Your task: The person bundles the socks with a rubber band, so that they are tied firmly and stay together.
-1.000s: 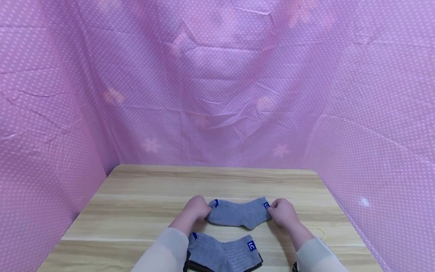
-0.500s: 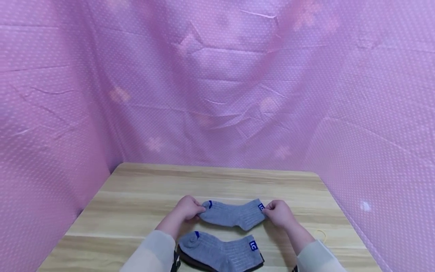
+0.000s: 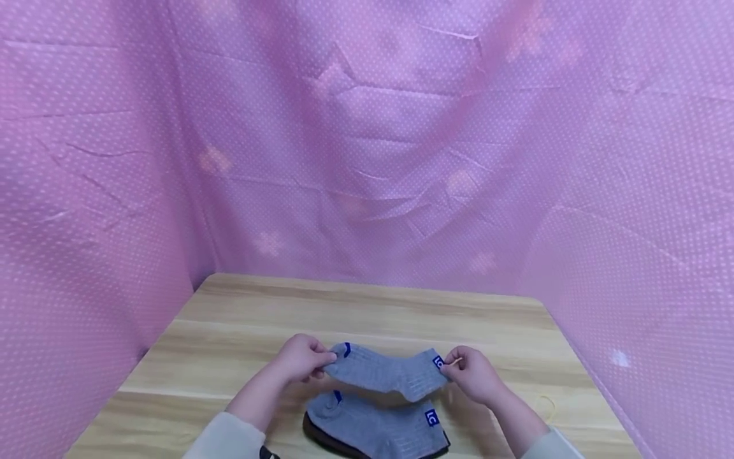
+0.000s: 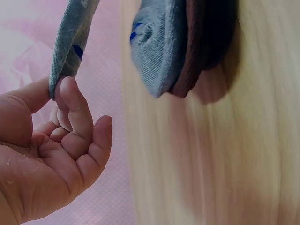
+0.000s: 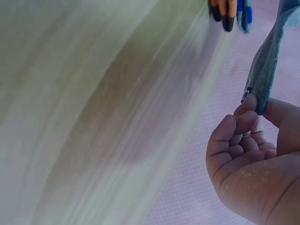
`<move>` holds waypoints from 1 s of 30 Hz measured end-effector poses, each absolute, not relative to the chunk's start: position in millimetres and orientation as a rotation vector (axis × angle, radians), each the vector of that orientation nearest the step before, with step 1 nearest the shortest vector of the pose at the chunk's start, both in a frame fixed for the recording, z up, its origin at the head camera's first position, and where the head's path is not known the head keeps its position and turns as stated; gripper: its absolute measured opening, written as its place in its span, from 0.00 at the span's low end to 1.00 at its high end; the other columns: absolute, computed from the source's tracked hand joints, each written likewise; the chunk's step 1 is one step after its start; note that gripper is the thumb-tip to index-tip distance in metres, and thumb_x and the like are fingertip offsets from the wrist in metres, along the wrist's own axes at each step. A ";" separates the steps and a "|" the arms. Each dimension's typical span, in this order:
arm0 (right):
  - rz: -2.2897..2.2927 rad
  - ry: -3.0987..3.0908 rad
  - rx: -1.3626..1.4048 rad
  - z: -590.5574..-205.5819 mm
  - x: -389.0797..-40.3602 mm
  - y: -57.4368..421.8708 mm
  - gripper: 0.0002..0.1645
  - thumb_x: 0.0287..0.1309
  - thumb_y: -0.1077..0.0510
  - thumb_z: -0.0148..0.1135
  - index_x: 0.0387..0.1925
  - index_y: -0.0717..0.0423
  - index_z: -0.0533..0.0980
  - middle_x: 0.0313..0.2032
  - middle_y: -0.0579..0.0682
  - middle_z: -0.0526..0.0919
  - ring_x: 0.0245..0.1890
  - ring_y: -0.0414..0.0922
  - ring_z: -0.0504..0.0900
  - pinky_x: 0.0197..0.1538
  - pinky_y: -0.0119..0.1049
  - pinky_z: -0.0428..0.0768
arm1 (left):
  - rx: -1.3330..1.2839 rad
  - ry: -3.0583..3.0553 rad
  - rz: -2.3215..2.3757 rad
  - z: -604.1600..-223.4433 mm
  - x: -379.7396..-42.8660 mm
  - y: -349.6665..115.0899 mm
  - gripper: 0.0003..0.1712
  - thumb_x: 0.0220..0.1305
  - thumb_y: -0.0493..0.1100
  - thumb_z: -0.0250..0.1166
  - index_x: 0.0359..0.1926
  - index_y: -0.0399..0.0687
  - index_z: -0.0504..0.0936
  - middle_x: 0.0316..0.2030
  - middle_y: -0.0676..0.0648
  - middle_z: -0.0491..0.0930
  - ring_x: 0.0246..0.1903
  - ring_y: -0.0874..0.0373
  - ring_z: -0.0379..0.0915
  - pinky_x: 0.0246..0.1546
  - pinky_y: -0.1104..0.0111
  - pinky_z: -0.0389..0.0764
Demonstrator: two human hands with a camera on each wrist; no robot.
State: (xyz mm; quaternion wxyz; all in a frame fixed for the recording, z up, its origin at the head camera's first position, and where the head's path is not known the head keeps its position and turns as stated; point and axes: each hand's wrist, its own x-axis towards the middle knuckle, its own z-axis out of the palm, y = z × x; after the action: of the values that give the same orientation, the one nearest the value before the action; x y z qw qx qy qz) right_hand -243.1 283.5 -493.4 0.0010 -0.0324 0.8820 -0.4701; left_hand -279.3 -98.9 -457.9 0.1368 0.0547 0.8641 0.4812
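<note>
A grey sock (image 3: 375, 371) with a blue toe mark and a blue cuff label is stretched between both hands, above the table. My left hand (image 3: 301, 358) pinches its toe end between thumb and fingers; the left wrist view shows that hand (image 4: 61, 140) with the other fingers loosely bent. At the cuff, my right hand (image 3: 471, 376) pinches the edge beside the label. Just nearer than the held sock lies a stack, with a matching grey sock (image 3: 367, 421) on top. Under it a dark brown sock (image 4: 193, 56) and a blackish layer (image 4: 219, 37) show.
The wood-grain table (image 3: 258, 306) extends behind and to both sides of the socks. A thin yellow ring (image 3: 546, 408) lies to the right, near my right forearm. Pink dotted cloth (image 3: 367, 159) hangs around the back and sides.
The held sock has shifted left and towards the stack, and appears raised off the table. My left forearm has moved left, uncovering the stack's toe end.
</note>
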 end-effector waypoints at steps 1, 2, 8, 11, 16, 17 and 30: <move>-1.483 2.757 -0.118 -492.3 -241.5 283.7 0.08 0.64 0.64 0.70 0.37 0.62 0.77 0.22 0.52 0.82 0.19 0.39 0.71 0.22 0.31 0.68 | 0.163 2.502 1.401 -455.7 -277.6 -99.7 0.09 0.70 0.42 0.72 0.37 0.40 0.86 0.28 0.47 0.84 0.27 0.55 0.82 0.30 0.60 0.83; -1.484 2.749 -0.134 -491.0 -239.9 283.8 0.08 0.64 0.63 0.70 0.38 0.61 0.77 0.22 0.52 0.81 0.19 0.38 0.70 0.22 0.31 0.67 | 0.175 2.507 1.405 -453.8 -276.2 -100.5 0.09 0.70 0.42 0.72 0.37 0.40 0.86 0.28 0.48 0.84 0.27 0.55 0.82 0.29 0.60 0.83; -1.502 2.694 -0.205 -483.5 -226.2 282.5 0.08 0.66 0.62 0.69 0.40 0.61 0.76 0.20 0.47 0.76 0.17 0.36 0.67 0.20 0.29 0.64 | 0.284 2.500 1.416 -449.5 -269.4 -108.3 0.09 0.68 0.42 0.73 0.34 0.41 0.84 0.25 0.50 0.83 0.24 0.57 0.82 0.24 0.64 0.78; -1.518 2.670 -0.281 -482.9 -217.4 281.5 0.09 0.66 0.63 0.69 0.41 0.62 0.77 0.20 0.47 0.77 0.17 0.35 0.68 0.20 0.27 0.64 | 0.314 2.479 1.395 -451.2 -264.8 -114.7 0.10 0.67 0.42 0.74 0.33 0.41 0.84 0.24 0.50 0.82 0.24 0.57 0.81 0.23 0.64 0.76; -1.568 2.580 -0.432 -482.4 -202.9 279.8 0.09 0.65 0.66 0.69 0.41 0.64 0.76 0.22 0.48 0.79 0.18 0.33 0.69 0.20 0.26 0.65 | 0.348 2.477 1.351 -454.0 -257.2 -125.4 0.10 0.66 0.41 0.74 0.32 0.41 0.84 0.22 0.50 0.81 0.22 0.58 0.78 0.21 0.65 0.73; -1.578 2.561 -0.456 -482.5 -200.3 279.3 0.09 0.65 0.67 0.69 0.41 0.64 0.75 0.23 0.48 0.80 0.19 0.33 0.69 0.20 0.26 0.65 | 0.360 2.476 1.349 -454.7 -255.9 -127.0 0.10 0.66 0.41 0.74 0.31 0.41 0.84 0.21 0.50 0.81 0.21 0.58 0.77 0.21 0.66 0.72; -1.607 2.442 -0.586 -500.4 -182.8 278.7 0.09 0.59 0.71 0.69 0.38 0.64 0.75 0.22 0.41 0.80 0.20 0.31 0.74 0.23 0.26 0.69 | 0.403 2.450 1.323 -462.6 -238.8 -128.7 0.09 0.64 0.39 0.74 0.30 0.41 0.83 0.22 0.52 0.79 0.20 0.61 0.72 0.20 0.69 0.69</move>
State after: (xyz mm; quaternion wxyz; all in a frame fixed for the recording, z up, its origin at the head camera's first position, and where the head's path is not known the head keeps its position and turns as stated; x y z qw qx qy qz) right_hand -182.8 278.7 -500.4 0.0798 -0.1960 0.8165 -0.5371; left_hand -238.8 -128.7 -462.6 0.1634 0.1415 0.8591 0.4640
